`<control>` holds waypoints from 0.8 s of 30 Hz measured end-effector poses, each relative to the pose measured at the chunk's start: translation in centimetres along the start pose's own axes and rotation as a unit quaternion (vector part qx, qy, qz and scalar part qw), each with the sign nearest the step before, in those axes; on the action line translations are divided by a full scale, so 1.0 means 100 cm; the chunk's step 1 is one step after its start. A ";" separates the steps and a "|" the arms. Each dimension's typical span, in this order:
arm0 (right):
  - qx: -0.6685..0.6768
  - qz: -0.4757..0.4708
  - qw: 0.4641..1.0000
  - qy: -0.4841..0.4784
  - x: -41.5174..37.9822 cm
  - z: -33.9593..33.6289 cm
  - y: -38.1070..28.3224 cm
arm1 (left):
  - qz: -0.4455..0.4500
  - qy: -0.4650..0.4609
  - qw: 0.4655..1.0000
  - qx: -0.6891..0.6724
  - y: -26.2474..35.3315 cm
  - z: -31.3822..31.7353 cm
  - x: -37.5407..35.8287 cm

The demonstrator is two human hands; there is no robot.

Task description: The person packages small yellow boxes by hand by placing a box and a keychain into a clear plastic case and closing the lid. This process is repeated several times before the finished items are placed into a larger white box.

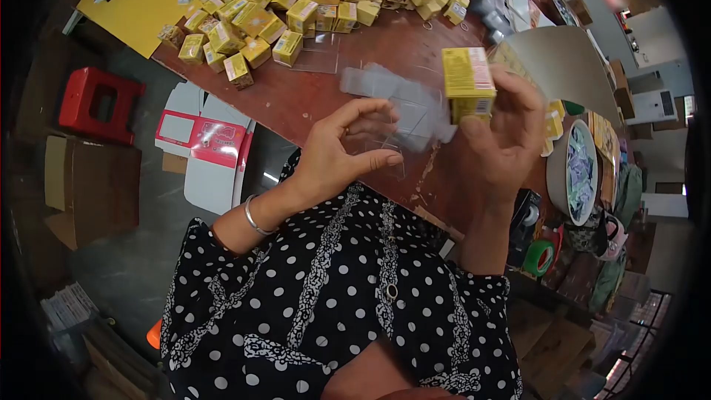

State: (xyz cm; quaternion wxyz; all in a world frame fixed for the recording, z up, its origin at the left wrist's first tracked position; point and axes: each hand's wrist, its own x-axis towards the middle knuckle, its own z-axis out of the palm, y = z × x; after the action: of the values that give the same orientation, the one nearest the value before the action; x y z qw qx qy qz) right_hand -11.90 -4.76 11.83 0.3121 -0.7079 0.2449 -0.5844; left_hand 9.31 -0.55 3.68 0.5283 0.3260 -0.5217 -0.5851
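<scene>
My right hand (511,122) grips a small yellow printed box (463,85) between thumb and fingers, raised over the red-brown table. My left hand (344,141) is curved, thumb and fingers apart, around what looks like a clear plastic box (391,157); its see-through walls make its outline hard to follow. Just beyond my left hand, a stack of flat clear plastic pieces (370,81) lies on the table (311,115). Farther back is a large heap of similar yellow boxes (304,11), with a clear sheet (322,55) by its near edge.
To the right, a white tub (552,178) holds small wrapped packets, near a roll of green tape (538,258). A curved grey-beige panel (563,59) stands behind my right hand. On the left are a red stool (96,104), a cardboard box (104,192) and a pink-white carton (204,141).
</scene>
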 end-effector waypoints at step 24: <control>-0.269 -0.011 0.948 -0.172 -0.019 -0.021 0.003 | 0.068 0.004 0.998 -0.019 0.002 0.030 -0.001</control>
State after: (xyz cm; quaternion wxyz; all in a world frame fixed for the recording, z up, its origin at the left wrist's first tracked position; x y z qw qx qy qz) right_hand -14.27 -3.99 10.60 0.1410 -0.8581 0.3277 -0.3692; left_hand 6.61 0.34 4.54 0.5753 0.2824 -0.5291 -0.5562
